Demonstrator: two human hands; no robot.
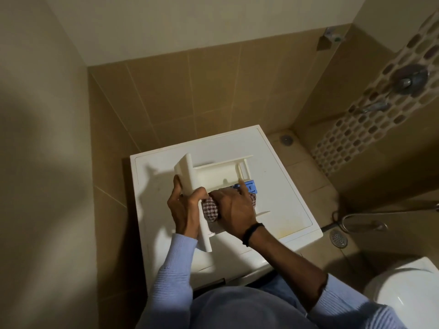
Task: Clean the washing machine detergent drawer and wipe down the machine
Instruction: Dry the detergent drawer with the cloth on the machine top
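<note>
left grip [184,207]: fingers curled round the front panel of the detergent drawer [218,173], clamping it at its left end.
right grip [234,206]: curled over a bunched checked cloth [210,210], pressing it into the drawer's near compartment.
drawer's place: out of its slot, lying crosswise over the washing machine top [285,205]; whether its far end rested on the lid could not be told.
risk, slip: only one hand steadied the drawer, so a hard push of the cloth could twist it loose and drop it.
risk, insert: the blue insert [250,186] sat just beside the right fingers, where the cloth could snag it and pop it out.
risk, reach: the thick wad of cloth would probably miss the narrow corners.
around: a toilet [408,293] near right, with a floor drain [338,237] and a metal hose loop [361,224] beside the machine.
in the way: the tiled wall [190,91] hemmed the machine at left and back, leaving little room to swing the drawer.
</note>
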